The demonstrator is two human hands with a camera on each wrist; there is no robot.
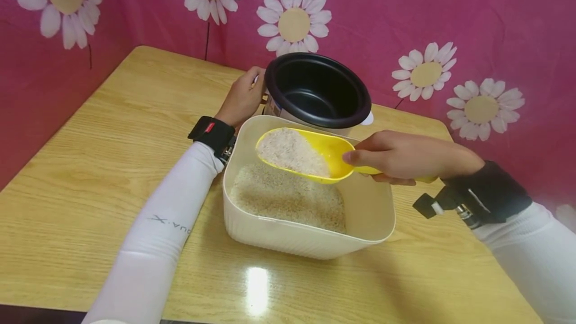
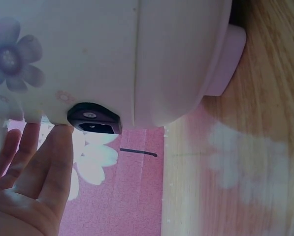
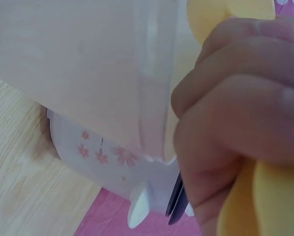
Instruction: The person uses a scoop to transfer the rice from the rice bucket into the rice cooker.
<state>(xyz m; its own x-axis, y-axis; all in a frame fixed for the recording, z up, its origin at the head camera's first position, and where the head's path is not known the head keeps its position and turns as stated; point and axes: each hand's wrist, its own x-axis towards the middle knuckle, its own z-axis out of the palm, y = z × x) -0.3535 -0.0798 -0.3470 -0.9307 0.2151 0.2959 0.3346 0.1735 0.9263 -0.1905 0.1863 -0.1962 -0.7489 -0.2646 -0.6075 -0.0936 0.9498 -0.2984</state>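
Observation:
In the head view my right hand (image 1: 396,156) grips the handle of a yellow scoop (image 1: 333,156). Pale rice (image 1: 290,151) fills the scoop's front part, level above a cream plastic bin (image 1: 288,236). More rice (image 1: 292,196) lies in the bin, mostly to its left. Behind the bin stands a rice cooker (image 2: 102,54) with a black inner pot (image 1: 310,99), no lid on it. My left hand (image 1: 243,96) holds the cooker at its left side handle. Fingers (image 2: 55,162) reach its wall beside a dark power socket (image 2: 95,118) in the left wrist view.
Everything stands on a light wooden table (image 1: 112,174). A pink cloth (image 1: 360,4) with white daisies hangs behind the table and to its left. The cooker's white right side handle (image 3: 139,204) sticks out past the bin. The bin's rim nearly meets the cooker.

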